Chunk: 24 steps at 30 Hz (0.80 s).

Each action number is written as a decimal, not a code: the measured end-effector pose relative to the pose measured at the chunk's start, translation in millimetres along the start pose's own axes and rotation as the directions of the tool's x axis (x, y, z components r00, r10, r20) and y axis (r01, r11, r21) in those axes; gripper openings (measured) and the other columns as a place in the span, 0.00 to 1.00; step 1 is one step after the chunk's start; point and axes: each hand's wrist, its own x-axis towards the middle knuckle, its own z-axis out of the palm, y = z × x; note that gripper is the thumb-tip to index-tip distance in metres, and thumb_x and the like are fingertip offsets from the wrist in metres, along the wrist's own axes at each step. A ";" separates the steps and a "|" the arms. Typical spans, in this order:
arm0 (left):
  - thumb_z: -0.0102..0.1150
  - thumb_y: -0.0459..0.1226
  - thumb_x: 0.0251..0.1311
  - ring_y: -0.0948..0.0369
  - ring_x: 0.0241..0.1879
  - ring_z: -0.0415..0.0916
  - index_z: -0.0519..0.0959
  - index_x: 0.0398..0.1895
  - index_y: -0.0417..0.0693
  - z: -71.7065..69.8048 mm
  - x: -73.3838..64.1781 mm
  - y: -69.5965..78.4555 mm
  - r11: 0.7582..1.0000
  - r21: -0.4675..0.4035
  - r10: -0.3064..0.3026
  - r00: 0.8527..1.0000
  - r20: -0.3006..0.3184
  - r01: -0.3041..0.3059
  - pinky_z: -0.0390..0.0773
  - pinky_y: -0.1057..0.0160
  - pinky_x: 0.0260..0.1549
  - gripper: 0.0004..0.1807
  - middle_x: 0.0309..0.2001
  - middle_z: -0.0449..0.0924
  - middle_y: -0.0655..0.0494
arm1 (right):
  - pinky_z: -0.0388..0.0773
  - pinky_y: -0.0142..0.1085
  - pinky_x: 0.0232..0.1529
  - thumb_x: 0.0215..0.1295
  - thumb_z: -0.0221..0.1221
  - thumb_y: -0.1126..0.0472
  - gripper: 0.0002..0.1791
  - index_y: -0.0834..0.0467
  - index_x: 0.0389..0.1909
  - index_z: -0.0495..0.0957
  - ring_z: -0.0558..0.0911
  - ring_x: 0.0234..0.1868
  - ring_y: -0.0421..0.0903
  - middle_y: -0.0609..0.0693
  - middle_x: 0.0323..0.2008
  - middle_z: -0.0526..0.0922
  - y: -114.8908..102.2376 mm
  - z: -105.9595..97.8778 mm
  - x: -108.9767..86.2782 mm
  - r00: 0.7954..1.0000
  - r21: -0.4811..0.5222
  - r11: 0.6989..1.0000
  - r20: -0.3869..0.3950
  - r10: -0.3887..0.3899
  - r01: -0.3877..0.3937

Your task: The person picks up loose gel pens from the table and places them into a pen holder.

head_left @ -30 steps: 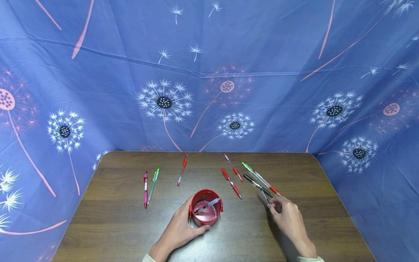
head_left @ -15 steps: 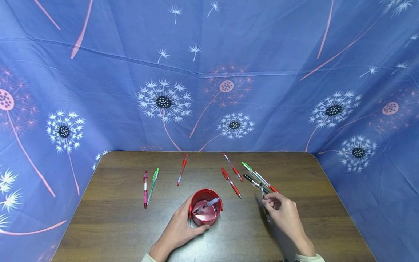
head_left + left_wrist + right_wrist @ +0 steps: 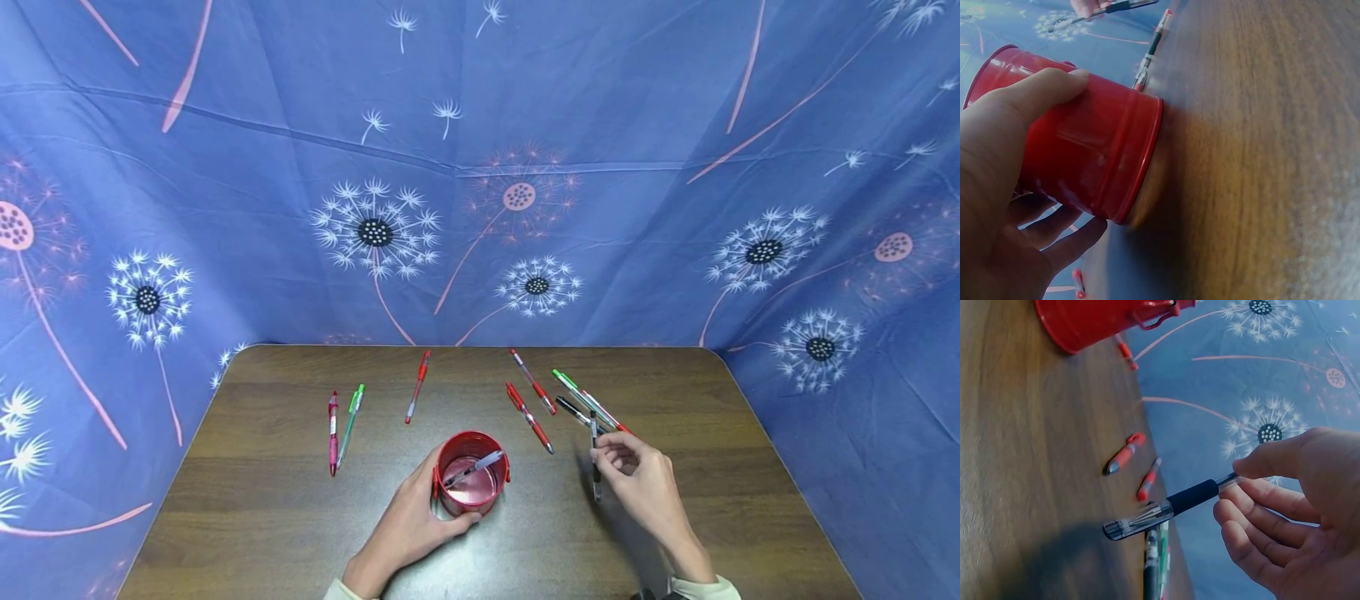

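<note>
Shifted slightly leftward since the earlier frame, and turned from a slant to nearly straight up-and-down in the head view: black pen (image 3: 596, 483), pinched in the right hand (image 3: 641, 479) and held clear of the bench (image 3: 262, 517). Unmoved: red bucket (image 3: 1085, 144) near the middle of the bench, with a clear pen (image 3: 487, 461) slanting inside. Possible trouble from here — black pen twisting or slipping, being held only by thumb and fingertips around its middle. Also possible: pen end catching the bucket's rim if carried across too low, or bucket tipping if knocked while the steadying grip slackens. Close to the right hand, a second black pen (image 3: 573, 408), a green-ended pen (image 3: 566, 382) and a red-and-white pen (image 3: 600, 410), bunched together and easily nudged by a low sweep. Right hand: thumb and fingertips parted only by the pen's thickness, remaining fingers loosely curled. Left hand (image 3: 412, 517): spread to the bucket's width — thumb curved along one side, fingers wrapped around the other. Between bucket and bunch, a red pen (image 3: 528, 419), lying apart from both.
</note>
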 end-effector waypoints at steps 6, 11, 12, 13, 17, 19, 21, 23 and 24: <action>0.89 0.50 0.45 0.62 0.67 0.77 0.65 0.78 0.70 0.2 0.0 0.2 1.000 -0.002 -0.003 1.000 0.001 0.003 0.79 0.53 0.66 0.56 0.68 0.75 0.74 | 0.78 0.23 0.33 0.62 0.74 0.70 0.07 0.58 0.38 0.87 0.82 0.31 0.35 0.43 0.29 0.86 -12.1 0.2 1.2 1.000 0.048 0.999 0.014 0.017 -0.017; 0.89 0.49 0.45 0.61 0.67 0.77 0.65 0.78 0.72 0.3 -0.1 0.6 1.000 -0.010 -0.003 1.000 0.003 0.003 0.79 0.53 0.66 0.56 0.68 0.75 0.75 | 0.80 0.24 0.34 0.62 0.75 0.69 0.07 0.57 0.38 0.87 0.84 0.31 0.35 0.44 0.30 0.87 -19.9 2.9 2.5 1.000 0.097 0.995 0.025 0.014 -0.017; 0.89 0.49 0.45 0.61 0.67 0.77 0.65 0.78 0.72 0.2 -0.1 0.8 1.000 -0.011 -0.003 1.000 0.003 0.003 0.79 0.53 0.66 0.56 0.68 0.75 0.75 | 0.81 0.24 0.35 0.62 0.75 0.69 0.07 0.57 0.38 0.87 0.84 0.31 0.35 0.44 0.30 0.87 -21.0 3.9 3.1 1.000 0.107 0.994 0.026 0.010 -0.013; 0.89 0.49 0.45 0.61 0.67 0.77 0.65 0.78 0.72 0.1 0.0 1.1 1.000 -0.012 -0.003 1.000 0.004 0.003 0.79 0.53 0.66 0.56 0.68 0.75 0.75 | 0.81 0.24 0.35 0.62 0.75 0.70 0.08 0.58 0.38 0.87 0.84 0.31 0.35 0.45 0.30 0.88 -22.2 4.9 3.7 1.000 0.117 0.993 0.027 0.008 -0.011; 0.89 0.50 0.46 0.61 0.67 0.78 0.65 0.78 0.71 -0.2 -0.7 1.9 1.000 -0.006 -0.003 1.000 0.002 0.003 0.79 0.53 0.66 0.56 0.68 0.76 0.73 | 0.82 0.24 0.37 0.62 0.74 0.71 0.07 0.60 0.38 0.87 0.85 0.32 0.36 0.47 0.31 0.88 -28.3 9.0 5.6 0.999 0.159 0.987 0.044 0.006 -0.013; 0.88 0.50 0.46 0.61 0.67 0.78 0.65 0.78 0.71 -0.3 -1.0 2.3 1.000 -0.007 -0.004 1.000 0.003 0.004 0.80 0.53 0.66 0.56 0.68 0.76 0.72 | 0.82 0.24 0.37 0.62 0.74 0.71 0.07 0.60 0.38 0.87 0.86 0.33 0.37 0.47 0.31 0.89 -32.1 10.2 5.7 0.999 0.172 0.985 0.054 0.004 -0.013; 0.89 0.50 0.46 0.60 0.67 0.78 0.65 0.78 0.71 -0.4 -1.2 2.6 1.000 -0.008 -0.004 1.000 0.001 0.004 0.80 0.52 0.65 0.56 0.68 0.76 0.72 | 0.82 0.25 0.37 0.63 0.74 0.71 0.07 0.59 0.38 0.86 0.86 0.33 0.37 0.47 0.31 0.89 -35.6 11.2 5.7 0.998 0.187 0.982 0.063 -0.007 -0.005; 0.89 0.49 0.46 0.60 0.67 0.78 0.65 0.78 0.71 -0.4 -1.0 2.7 1.000 -0.013 -0.004 1.000 0.000 0.004 0.80 0.52 0.65 0.56 0.68 0.76 0.72 | 0.82 0.25 0.37 0.63 0.74 0.71 0.08 0.58 0.38 0.86 0.87 0.33 0.38 0.46 0.31 0.89 -39.0 11.8 5.6 0.997 0.196 0.981 0.067 -0.025 0.012; 0.89 0.49 0.46 0.61 0.67 0.78 0.65 0.78 0.72 -0.5 -0.9 2.7 1.000 -0.016 -0.005 1.000 0.001 0.005 0.79 0.52 0.66 0.56 0.68 0.76 0.73 | 0.82 0.26 0.37 0.63 0.74 0.71 0.08 0.57 0.38 0.86 0.87 0.33 0.38 0.45 0.31 0.89 -40.4 12.0 5.5 0.997 0.197 0.980 0.067 -0.037 0.023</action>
